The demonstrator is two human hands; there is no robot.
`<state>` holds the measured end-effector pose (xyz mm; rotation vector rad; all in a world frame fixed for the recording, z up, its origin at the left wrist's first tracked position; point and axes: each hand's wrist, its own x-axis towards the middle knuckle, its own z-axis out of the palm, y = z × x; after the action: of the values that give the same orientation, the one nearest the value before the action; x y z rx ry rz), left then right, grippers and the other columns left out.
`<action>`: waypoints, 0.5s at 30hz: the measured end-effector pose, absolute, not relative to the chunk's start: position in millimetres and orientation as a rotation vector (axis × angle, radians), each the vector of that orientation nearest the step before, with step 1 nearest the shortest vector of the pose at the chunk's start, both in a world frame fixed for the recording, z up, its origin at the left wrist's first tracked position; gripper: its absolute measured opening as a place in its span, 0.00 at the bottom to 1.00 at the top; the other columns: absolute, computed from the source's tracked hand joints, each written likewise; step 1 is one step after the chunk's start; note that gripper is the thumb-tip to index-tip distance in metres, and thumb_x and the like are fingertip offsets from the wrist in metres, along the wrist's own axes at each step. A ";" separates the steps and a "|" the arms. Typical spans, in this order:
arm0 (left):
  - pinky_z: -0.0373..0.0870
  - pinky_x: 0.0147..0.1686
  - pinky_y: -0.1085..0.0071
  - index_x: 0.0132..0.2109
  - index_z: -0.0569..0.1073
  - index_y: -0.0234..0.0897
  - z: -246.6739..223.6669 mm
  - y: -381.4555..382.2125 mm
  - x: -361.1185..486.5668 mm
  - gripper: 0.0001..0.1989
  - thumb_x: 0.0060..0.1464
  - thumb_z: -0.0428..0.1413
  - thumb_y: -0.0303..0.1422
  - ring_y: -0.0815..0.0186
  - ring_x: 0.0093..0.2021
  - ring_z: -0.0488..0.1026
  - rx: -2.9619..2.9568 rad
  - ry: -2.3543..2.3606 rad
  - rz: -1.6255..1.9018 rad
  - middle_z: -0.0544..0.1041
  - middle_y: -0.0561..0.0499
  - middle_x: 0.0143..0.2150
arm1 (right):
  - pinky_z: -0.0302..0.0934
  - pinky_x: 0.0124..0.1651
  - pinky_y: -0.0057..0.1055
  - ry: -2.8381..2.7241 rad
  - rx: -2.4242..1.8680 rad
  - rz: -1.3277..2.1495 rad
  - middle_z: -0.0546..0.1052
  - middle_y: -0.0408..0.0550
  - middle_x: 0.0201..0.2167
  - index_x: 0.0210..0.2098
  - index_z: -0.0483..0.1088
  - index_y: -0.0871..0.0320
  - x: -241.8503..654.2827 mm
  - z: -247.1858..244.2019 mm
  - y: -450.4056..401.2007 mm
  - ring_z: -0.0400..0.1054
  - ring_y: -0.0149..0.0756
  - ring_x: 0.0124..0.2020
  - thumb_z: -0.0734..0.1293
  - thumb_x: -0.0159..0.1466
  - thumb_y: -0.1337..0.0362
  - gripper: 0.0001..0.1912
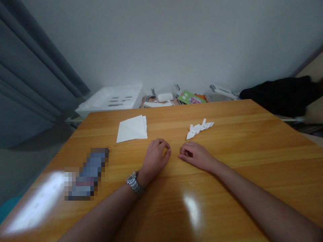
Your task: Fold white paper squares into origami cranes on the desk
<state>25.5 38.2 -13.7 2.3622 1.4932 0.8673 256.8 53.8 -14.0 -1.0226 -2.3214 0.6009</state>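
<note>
My left hand rests on the wooden table with its fingers loosely curled and the thumb close to the fingertips. Nothing shows in it. A metal-banded watch is on that wrist. Facing it across a small gap, my right hand is also curled on the tabletop, with nothing visible inside. Just beyond the right hand lie white folded paper figures, like small birds, set in a row. Past the left hand, to its left, is a small stack of white paper sheets.
A pixelated, phone-like object lies on the table at left. Behind the far edge are a white foam tray, a green book and assorted white items. Dark cloth is heaped at right; a grey curtain hangs at left.
</note>
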 end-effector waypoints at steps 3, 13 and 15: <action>0.67 0.52 0.57 0.42 0.74 0.39 -14.4 38.5 26.3 0.03 0.62 0.55 0.31 0.56 0.48 0.70 2.367 1.501 0.865 0.73 0.46 0.45 | 0.56 0.36 0.32 -2.325 -1.031 0.609 0.73 0.43 0.28 0.31 0.70 0.55 256.8 -12.2 53.3 0.65 0.37 0.33 0.69 0.67 0.60 0.09; 0.69 0.53 0.59 0.47 0.73 0.38 5.9 46.2 4.9 0.08 0.65 0.52 0.33 0.57 0.50 0.73 2.269 1.403 0.839 0.76 0.44 0.47 | 0.56 0.36 0.32 -2.339 -1.041 0.617 0.73 0.44 0.28 0.32 0.71 0.55 258.3 -14.5 54.0 0.66 0.37 0.33 0.69 0.67 0.58 0.10; 0.69 0.52 0.60 0.48 0.72 0.38 14.5 51.3 -8.0 0.09 0.65 0.51 0.34 0.57 0.49 0.74 2.254 1.428 0.866 0.76 0.45 0.47 | 0.56 0.36 0.32 -2.341 -1.039 0.619 0.73 0.44 0.28 0.32 0.71 0.56 258.6 -14.3 53.7 0.66 0.37 0.32 0.69 0.67 0.59 0.09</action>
<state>-8.0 51.3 14.5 2.2544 1.4279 0.8655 258.6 53.7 -14.3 -1.0386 -2.3406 0.6187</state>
